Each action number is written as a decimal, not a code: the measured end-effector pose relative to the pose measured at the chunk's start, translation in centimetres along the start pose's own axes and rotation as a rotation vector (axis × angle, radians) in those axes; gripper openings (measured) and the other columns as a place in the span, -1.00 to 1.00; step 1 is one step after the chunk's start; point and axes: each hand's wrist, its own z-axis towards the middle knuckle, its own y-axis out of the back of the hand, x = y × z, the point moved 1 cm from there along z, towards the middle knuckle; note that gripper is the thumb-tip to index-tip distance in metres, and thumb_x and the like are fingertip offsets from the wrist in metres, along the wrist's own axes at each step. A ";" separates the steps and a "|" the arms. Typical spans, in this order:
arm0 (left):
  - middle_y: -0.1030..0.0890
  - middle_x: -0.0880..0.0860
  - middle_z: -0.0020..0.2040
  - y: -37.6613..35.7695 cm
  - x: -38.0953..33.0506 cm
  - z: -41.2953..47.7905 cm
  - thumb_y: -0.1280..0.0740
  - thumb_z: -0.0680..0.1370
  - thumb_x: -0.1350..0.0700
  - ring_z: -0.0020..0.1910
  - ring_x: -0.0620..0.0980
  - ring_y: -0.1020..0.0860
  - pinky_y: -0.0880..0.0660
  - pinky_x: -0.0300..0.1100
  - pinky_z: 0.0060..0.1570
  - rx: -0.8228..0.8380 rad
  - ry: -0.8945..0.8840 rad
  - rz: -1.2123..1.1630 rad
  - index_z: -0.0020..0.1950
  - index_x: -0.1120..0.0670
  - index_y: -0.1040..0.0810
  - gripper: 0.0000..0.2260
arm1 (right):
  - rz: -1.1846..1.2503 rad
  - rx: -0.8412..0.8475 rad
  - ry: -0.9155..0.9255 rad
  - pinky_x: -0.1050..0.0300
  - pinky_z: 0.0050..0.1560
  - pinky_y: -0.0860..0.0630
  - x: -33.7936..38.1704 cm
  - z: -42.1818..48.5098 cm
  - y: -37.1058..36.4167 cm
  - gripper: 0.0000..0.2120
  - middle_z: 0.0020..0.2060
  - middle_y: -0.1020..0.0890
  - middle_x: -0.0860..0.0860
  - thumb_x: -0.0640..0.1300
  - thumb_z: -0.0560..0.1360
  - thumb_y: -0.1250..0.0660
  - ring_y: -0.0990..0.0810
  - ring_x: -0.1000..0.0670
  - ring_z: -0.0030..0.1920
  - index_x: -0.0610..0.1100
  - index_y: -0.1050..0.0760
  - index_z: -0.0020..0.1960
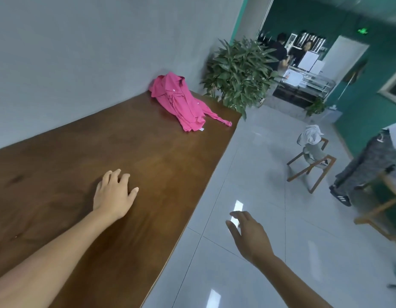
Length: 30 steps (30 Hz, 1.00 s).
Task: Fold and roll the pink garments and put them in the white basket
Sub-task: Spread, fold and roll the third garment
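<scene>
Where the grey wall (81, 63) meets the wooden tabletop (59, 174) on the left side, the left forearm enters from the lower left corner and extends across the wood. The left hand (113, 194) is positioned palm down over the tabletop, with its fingers loosely spread and slightly bent, and it holds nothing. Whether the palm touches the wood cannot be determined.

At the far end of the tabletop, one pink shirt (181, 101) lies crumpled and unfolded. Its collar end rests against the wall, and one sleeve trails toward the right edge of the tabletop. White buttons and a small white label at the hem are visible. The shirt is well apart from both hands.

Just beyond the far right corner of the tabletop stands a leafy green plant (239, 74). Its base is hidden behind the tabletop.

To the right of the tabletop edge, the right hand (248, 236) is held over the pale tiled floor (270, 174). The back of the hand faces up, the fingers are extended and slightly apart, and it holds nothing.

Further right, a wooden chair (310, 172) stands on the floor with a white cloth (310, 134) draped over its back. At the right edge, a person in grey trousers (368, 165) is partly cut off by the frame. Two more people stand at a counter in the green-walled room beyond.
</scene>
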 end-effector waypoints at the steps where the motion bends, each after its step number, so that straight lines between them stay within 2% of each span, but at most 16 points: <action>1: -0.25 0.13 0.60 -0.3 -0.5 1.2 -0.21 0.64 -0.21 0.60 0.15 -0.12 -0.23 0.13 0.50 0.013 -0.003 -0.006 0.53 0.03 -0.37 -0.47 | -0.001 -0.007 -0.005 0.15 0.14 -0.52 -0.2 1.2 0.4 -0.47 0.31 -0.52 0.13 0.30 0.61 0.01 -0.62 0.09 0.06 0.06 -0.44 0.39; 5: -0.15 0.12 0.64 -1.1 -2.3 5.7 -0.16 0.65 -0.24 0.63 0.13 -0.03 -0.13 0.13 0.54 0.030 0.006 -0.051 0.60 0.01 -0.27 -0.42 | 0.017 -0.021 -0.007 0.14 0.13 -0.54 -1.3 6.3 1.5 -0.58 0.31 -0.52 0.11 0.21 0.65 -0.11 -0.60 0.07 0.11 0.04 -0.44 0.39; 8: -0.13 0.12 0.65 -1.7 -3.4 8.4 -0.11 0.65 -0.27 0.64 0.13 -0.01 -0.10 0.12 0.55 0.010 0.060 -0.058 0.62 0.00 -0.21 -0.39 | 0.019 -0.010 0.002 0.17 0.15 -0.54 -2.0 10.7 2.0 -0.55 0.33 -0.52 0.10 0.23 0.64 -0.10 -0.58 0.07 0.18 0.04 -0.43 0.41; 11: -0.09 0.12 0.66 -2.9 -4.2 10.5 -0.06 0.65 -0.30 0.64 0.12 0.02 -0.06 0.09 0.57 -0.001 0.128 -0.034 0.64 0.00 -0.18 -0.37 | 0.020 0.001 0.034 0.17 0.15 -0.54 -2.6 15.8 2.6 -0.42 0.32 -0.52 0.11 0.33 0.57 0.01 -0.58 0.07 0.19 0.03 -0.42 0.41; 15: -0.04 0.12 0.66 -4.2 -5.7 13.7 -0.02 0.64 -0.31 0.64 0.10 0.07 -0.01 0.08 0.59 -0.007 0.205 -0.026 0.65 0.00 -0.15 -0.35 | 0.011 0.023 0.081 0.16 0.14 -0.55 -3.6 23.8 3.0 -0.54 0.33 -0.53 0.08 0.23 0.64 -0.07 -0.59 0.05 0.18 0.03 -0.41 0.41; 19: 0.04 0.08 0.67 -5.8 -7.3 15.3 0.11 0.61 -0.37 0.65 0.06 0.11 0.05 0.06 0.59 -0.014 0.285 0.015 0.67 -0.05 -0.05 -0.31 | -0.020 0.056 0.124 0.07 0.22 -0.56 -4.5 32.4 3.2 -0.52 0.33 -0.52 0.07 0.26 0.64 -0.04 -0.56 0.03 0.23 0.03 -0.42 0.40; 23: -0.04 0.04 0.67 -6.7 -7.5 15.4 0.13 0.60 -0.38 0.65 0.01 0.06 0.02 0.03 0.58 -0.079 0.328 0.075 0.66 -0.07 -0.10 -0.31 | 0.013 0.096 0.172 0.07 0.20 -0.53 -5.0 41.1 2.8 -0.63 0.28 -0.55 0.02 0.14 0.67 -0.13 -0.56 0.00 0.20 -0.02 -0.44 0.36; 30: -0.05 -0.03 0.66 -6.8 -7.6 15.5 0.14 0.59 -0.42 0.64 -0.06 0.06 0.03 -0.02 0.59 -0.078 0.369 0.120 0.65 -0.11 -0.13 -0.30 | 0.032 0.062 0.275 -0.06 0.17 -0.56 -1.1 54.0 2.0 -0.62 0.26 -0.59 -0.06 0.11 0.64 -0.22 -0.61 -0.09 0.17 -0.08 -0.47 0.35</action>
